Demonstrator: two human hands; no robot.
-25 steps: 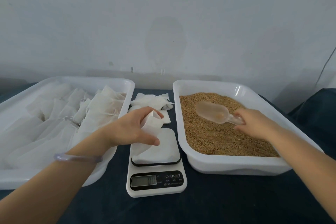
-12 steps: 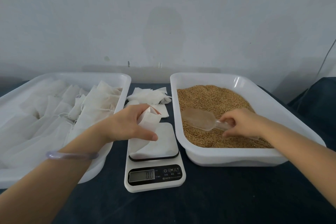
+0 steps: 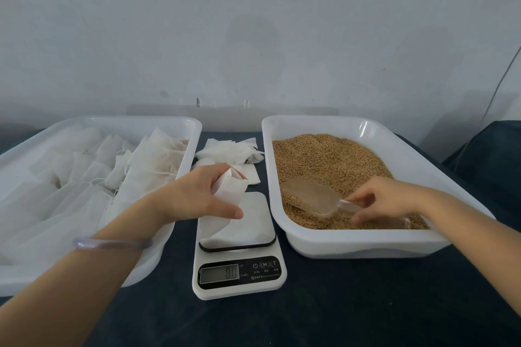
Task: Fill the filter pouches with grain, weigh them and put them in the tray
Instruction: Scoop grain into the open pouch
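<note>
My left hand (image 3: 194, 197) grips an open white filter pouch (image 3: 229, 186) upright over the platform of the white scale (image 3: 239, 248); the pouch's lower end rests on the platform and the display reads 0.0. My right hand (image 3: 386, 197) pinches the handle of a clear plastic scoop (image 3: 310, 197), whose bowl lies in the brown grain (image 3: 329, 166) and holds some of it. The grain fills the white tray on the right (image 3: 366, 242). The white tray on the left (image 3: 93, 124) holds several filled pouches (image 3: 152, 160).
A loose pile of empty white pouches (image 3: 231, 151) lies on the dark cloth between the two trays, behind the scale. A grey wall stands close behind the table. A dark covered shape sits at the far right edge.
My right hand has drawn the scoop from the middle of the grain to the tray's near left part, dipping it into the grain. The left hand and pouch stay over the scale.
</note>
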